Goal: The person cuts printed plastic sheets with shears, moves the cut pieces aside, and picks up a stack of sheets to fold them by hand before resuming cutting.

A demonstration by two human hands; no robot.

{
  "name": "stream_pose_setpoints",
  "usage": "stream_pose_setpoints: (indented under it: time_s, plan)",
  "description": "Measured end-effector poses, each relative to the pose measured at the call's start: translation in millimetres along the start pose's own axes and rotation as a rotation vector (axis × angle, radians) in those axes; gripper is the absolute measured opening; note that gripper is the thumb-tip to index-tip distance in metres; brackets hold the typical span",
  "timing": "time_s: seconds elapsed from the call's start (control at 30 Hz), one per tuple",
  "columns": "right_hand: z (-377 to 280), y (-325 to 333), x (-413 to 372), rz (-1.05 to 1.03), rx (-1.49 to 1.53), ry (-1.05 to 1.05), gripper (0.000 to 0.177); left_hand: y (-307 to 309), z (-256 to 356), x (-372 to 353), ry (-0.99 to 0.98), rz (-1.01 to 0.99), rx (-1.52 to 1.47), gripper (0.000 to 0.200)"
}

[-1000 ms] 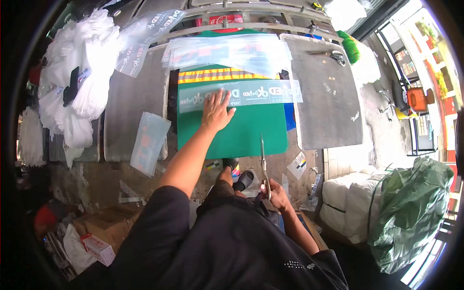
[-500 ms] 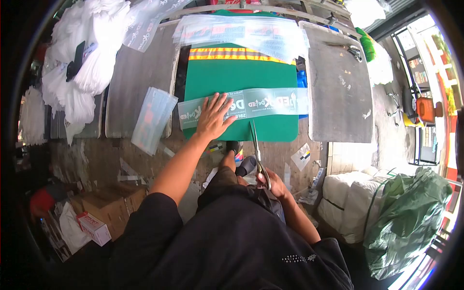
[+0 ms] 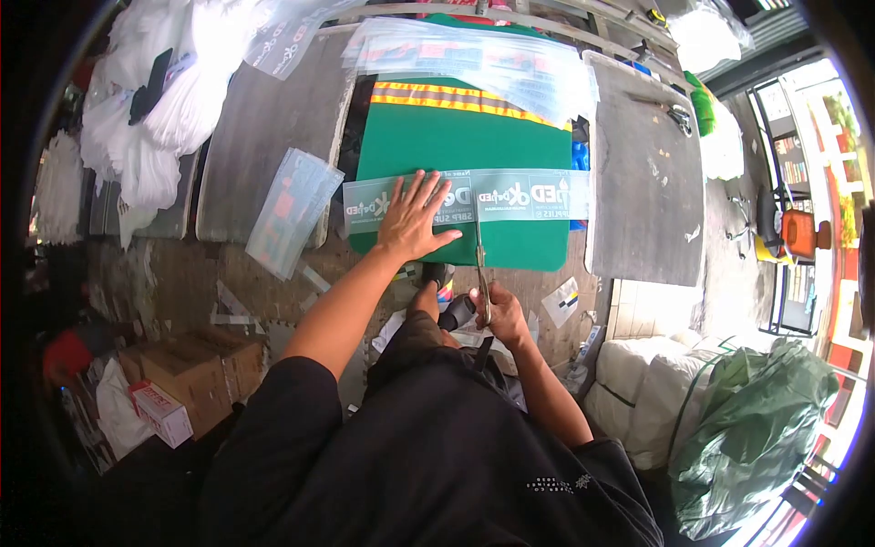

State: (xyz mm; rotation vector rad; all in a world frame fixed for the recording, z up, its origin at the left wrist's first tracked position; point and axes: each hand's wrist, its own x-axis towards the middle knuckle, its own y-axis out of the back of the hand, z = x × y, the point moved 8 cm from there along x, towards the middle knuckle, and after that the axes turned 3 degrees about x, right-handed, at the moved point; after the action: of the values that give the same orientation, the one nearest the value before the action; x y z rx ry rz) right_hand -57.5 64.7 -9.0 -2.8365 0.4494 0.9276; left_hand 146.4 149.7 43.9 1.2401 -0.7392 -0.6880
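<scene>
A clear plastic strip with white mirrored lettering (image 3: pixel 533 196) lies across a green board (image 3: pixel 469 146). My left hand (image 3: pixel 415 219) rests flat on the strip's left part, fingers spread, with the thumb toward the scissors. In my right hand (image 3: pixel 503 314), near the board's front edge, are long metal scissors (image 3: pixel 482 260) held by the handles. Their blades point away from me and reach the strip around its middle, right of my left hand. Whether the blades are apart is hard to see. An orange and yellow striped band (image 3: pixel 437 96) crosses the board's far part.
Printed plastic sheets (image 3: pixel 465 50) are heaped at the board's far end. More sheets (image 3: pixel 293 214) lie on the grey left panel (image 3: pixel 260 128). Another pair of scissors (image 3: pixel 679 118) sits on the right panel (image 3: pixel 643 191). White bags hang at left; cardboard boxes (image 3: pixel 187 369) and wrapped bundles (image 3: pixel 629 374) flank me.
My right hand has moved forward with the scissors, bringing the blades from the strip's near edge onto it. My left hand stays flat on the strip. The view has shifted slightly.
</scene>
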Motion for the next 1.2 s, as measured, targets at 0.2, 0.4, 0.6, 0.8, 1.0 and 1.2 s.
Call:
stream_pose_setpoints:
  time_s: [0.2, 0.4, 0.6, 0.8, 1.0, 1.2]
  plan:
    - [-9, -4, 5, 0.000, 0.180, -0.058, 0.043, 0, 0, 0, -0.007, 0.015, -0.019, 0.090]
    - [-26, -7, 28, -0.033, 0.170, -0.014, 0.037, -1, -2, 1, 0.006, -0.007, -0.014, 0.092]
    - [-30, -8, 34, -0.017, 0.184, -0.041, 0.035, 3, -4, 0, 0.009, 0.022, -0.074, 0.082]
    - [-44, -6, 53, -0.038, 0.199, 0.052, 0.038, 2, -5, 0, -0.024, 0.058, -0.120, 0.077]
    - [-47, 18, 11, -0.037, 0.130, 0.182, 0.032, 3, -3, -5, 0.038, 0.159, -0.374, 0.071]
    - [-4, 77, -35, 0.197, 0.239, 0.135, 0.031, 8, 85, 51, -0.017, 0.210, -0.435, 0.065]
